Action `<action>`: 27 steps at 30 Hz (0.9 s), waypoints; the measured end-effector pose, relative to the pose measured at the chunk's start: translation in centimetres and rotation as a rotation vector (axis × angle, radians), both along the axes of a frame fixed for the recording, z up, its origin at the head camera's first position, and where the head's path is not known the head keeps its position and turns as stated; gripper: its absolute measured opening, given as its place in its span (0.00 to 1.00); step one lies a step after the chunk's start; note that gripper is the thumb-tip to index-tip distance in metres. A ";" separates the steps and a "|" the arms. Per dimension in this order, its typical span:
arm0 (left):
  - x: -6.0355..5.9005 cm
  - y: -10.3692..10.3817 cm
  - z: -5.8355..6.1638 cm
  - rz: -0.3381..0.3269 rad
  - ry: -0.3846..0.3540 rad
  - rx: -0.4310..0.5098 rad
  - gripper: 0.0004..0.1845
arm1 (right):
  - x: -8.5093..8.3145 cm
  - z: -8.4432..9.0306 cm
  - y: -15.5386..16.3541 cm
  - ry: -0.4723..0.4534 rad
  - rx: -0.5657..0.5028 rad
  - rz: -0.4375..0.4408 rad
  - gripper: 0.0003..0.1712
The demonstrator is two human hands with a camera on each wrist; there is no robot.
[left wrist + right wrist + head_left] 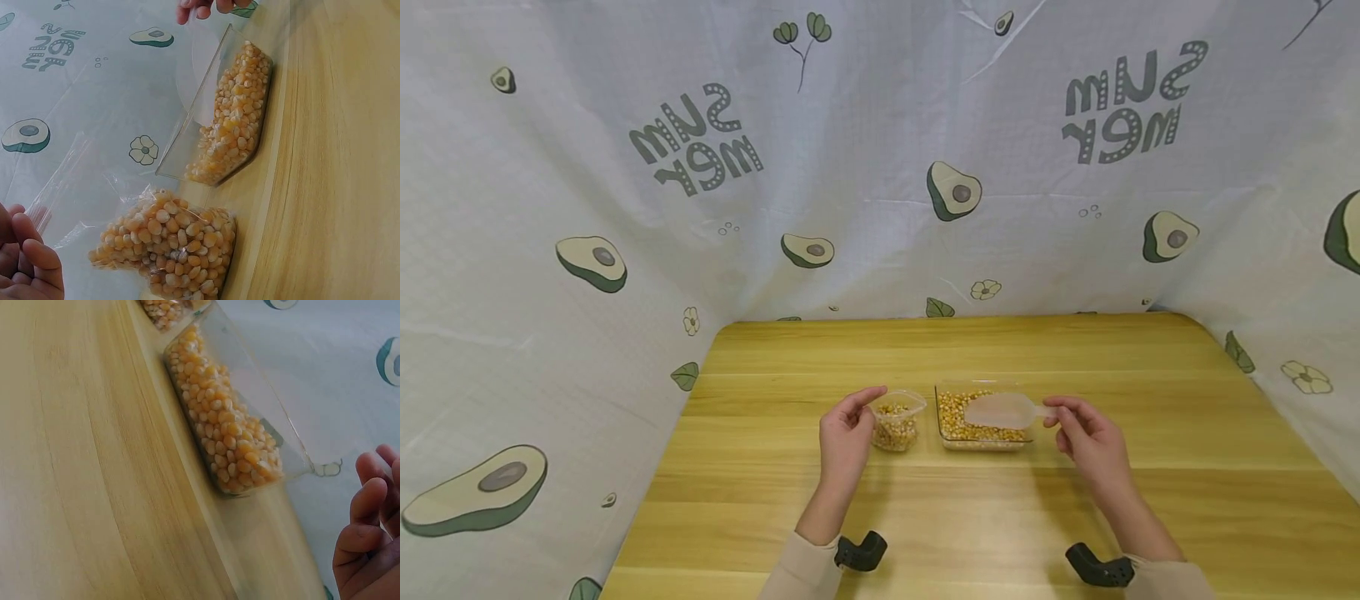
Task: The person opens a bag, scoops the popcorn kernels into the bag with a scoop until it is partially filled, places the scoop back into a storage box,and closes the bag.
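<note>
A clear plastic bag [169,244] partly filled with corn kernels stands on the table, its mouth spread. My left hand [847,435] pinches the bag's upper edge between thumb and fingers. To its right sits a clear rectangular container [983,445] holding more corn kernels [219,419]. My right hand [1092,442] pinches the handle of a translucent whitish scoop [1000,411] from the right. The scoop's blade points left and overlaps the kernels in the head view. In the right wrist view, most of the scoop is out of sight.
Under everything is a wood-grain table [790,500]. A pale curtain [865,167] printed with avocados hangs behind it and along both sides. The bag and the container stand close together, with a narrow gap between them. Each wrist wears a black device [861,552].
</note>
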State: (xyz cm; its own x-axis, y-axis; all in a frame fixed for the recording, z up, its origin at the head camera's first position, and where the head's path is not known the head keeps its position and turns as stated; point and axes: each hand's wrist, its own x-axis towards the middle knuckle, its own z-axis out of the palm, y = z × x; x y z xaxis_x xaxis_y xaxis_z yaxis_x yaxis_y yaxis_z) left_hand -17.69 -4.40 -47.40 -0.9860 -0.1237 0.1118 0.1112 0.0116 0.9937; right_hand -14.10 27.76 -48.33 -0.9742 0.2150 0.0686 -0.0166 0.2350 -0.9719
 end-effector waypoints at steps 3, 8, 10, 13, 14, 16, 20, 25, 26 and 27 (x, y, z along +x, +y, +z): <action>0.0 0.0 0.0 0.004 -0.001 -0.006 0.18 | -0.2 0.0 0.1 0.005 0.066 0.014 0.21; -0.1 -0.1 0.0 -0.003 -0.003 0.004 0.18 | -0.3 0.1 0.3 0.018 0.159 0.029 0.20; -0.1 -0.1 0.0 0.000 -0.004 0.007 0.18 | -0.3 0.2 0.2 0.028 0.198 0.037 0.19; -0.1 -0.1 0.0 0.009 -0.003 0.003 0.18 | -0.5 0.4 0.0 0.050 0.246 0.050 0.17; -0.1 -0.1 0.0 0.011 -0.002 0.001 0.18 | -0.6 0.4 0.0 0.057 0.257 0.058 0.17; -0.1 -0.1 0.0 0.012 -0.003 -0.001 0.18 | -0.7 0.4 -0.3 0.069 0.282 0.068 0.16; -0.1 -0.2 -0.2 0.008 -0.002 0.005 0.18 | -0.8 0.2 -0.6 0.077 0.337 0.084 0.15; 0.0 -0.2 -0.3 0.012 -0.006 0.011 0.18 | -1.0 -0.3 -0.8 0.051 0.314 0.113 0.14; 0.0 -0.2 -0.3 0.013 -0.005 0.012 0.18 | -1.1 -0.4 -0.8 0.045 0.298 0.121 0.14; 0.0 -0.2 -0.3 0.016 -0.005 0.010 0.18 | -1.1 -0.4 -0.9 0.035 0.280 0.128 0.15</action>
State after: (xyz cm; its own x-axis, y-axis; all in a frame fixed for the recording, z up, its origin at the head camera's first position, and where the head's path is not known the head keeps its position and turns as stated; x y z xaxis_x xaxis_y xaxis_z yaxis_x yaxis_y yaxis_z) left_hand -17.74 -4.63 -47.74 -0.9845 -0.1402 0.1054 0.1060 0.0031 0.9944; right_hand -15.25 26.89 -48.75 -0.9881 0.0591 0.1422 -0.0957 0.4877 -0.8677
